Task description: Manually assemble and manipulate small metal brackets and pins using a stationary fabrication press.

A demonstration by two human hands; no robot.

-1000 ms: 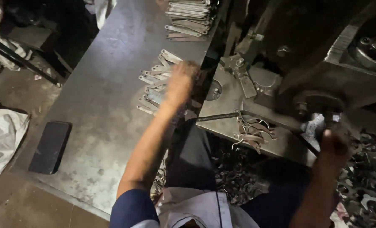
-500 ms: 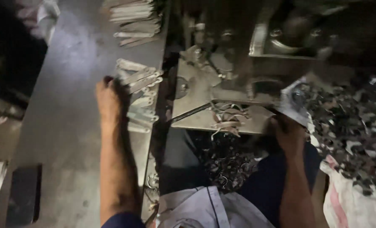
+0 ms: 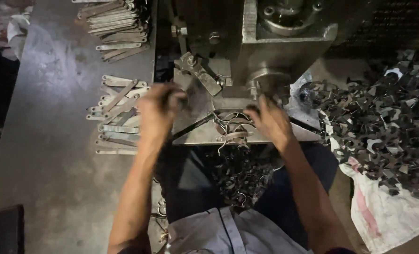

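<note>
I sit at a metal press (image 3: 284, 42) with its bed plate (image 3: 195, 134) in front of me. My left hand (image 3: 160, 110) is blurred at the plate's left edge, fingers curled, seemingly around a flat metal strip. Just left of it, loose strips (image 3: 118, 115) lie on the grey table (image 3: 45, 141). My right hand (image 3: 270, 120) rests on the plate under the ram, its fingertips bent down at the die. Whether it grips anything is hidden. Thin curled offcuts (image 3: 230, 127) lie on the plate between my hands.
A second stack of strips (image 3: 115, 21) lies at the table's far end. On the right, several stamped pieces (image 3: 388, 122) are heaped on a white sack (image 3: 383, 211). More scrap (image 3: 233, 174) lies between my knees. A dark flat object (image 3: 5, 230) sits at the table's near left.
My left hand left the strip pile and came right to the press plate. My right hand moved from the right side of the press in to the die. The view swung right.
</note>
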